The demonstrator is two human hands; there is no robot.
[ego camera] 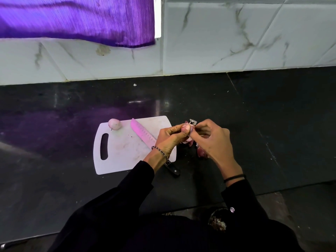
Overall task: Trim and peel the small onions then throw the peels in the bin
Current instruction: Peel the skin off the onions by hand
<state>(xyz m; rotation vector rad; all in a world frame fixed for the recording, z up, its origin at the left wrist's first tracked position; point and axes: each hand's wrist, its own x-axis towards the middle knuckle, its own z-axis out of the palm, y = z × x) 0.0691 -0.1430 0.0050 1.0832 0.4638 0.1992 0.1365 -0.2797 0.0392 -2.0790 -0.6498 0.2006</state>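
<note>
The left hand [170, 138] grips a small onion [187, 127] between curled fingers and thumb, holding it above the black countertop [272, 124] just right of the cutting board's right edge. The right hand [212, 142] meets it from the right; its thumb and fingertips are drawn narrow and pinch a strip of skin [193, 122] at the far end of the onion. The strip stands up pale and translucent above the fingers.

Loose peels [202, 153] lie on the countertop directly under and between the two hands, partly hidden by the right hand.

The white cutting board [125, 153] lies left of the hands, with its handle slot on the left side. A peeled onion [114, 124] rests on the board's far left corner. A knife [142, 131] lies diagonally on the board, blade tip pointing far left. Its black handle [173, 170] projects over the near right edge of the board, and the left wrist covers the middle of the knife.

The left wrist carries a beaded bracelet [161, 151]; the right wrist carries a black band [234, 178]. Both arms wear black sleeves [127, 197].

A marble-patterned tile wall [236, 33] bounds the far edge of the countertop, and a purple curtain [78, 19] hangs at the far left
</note>
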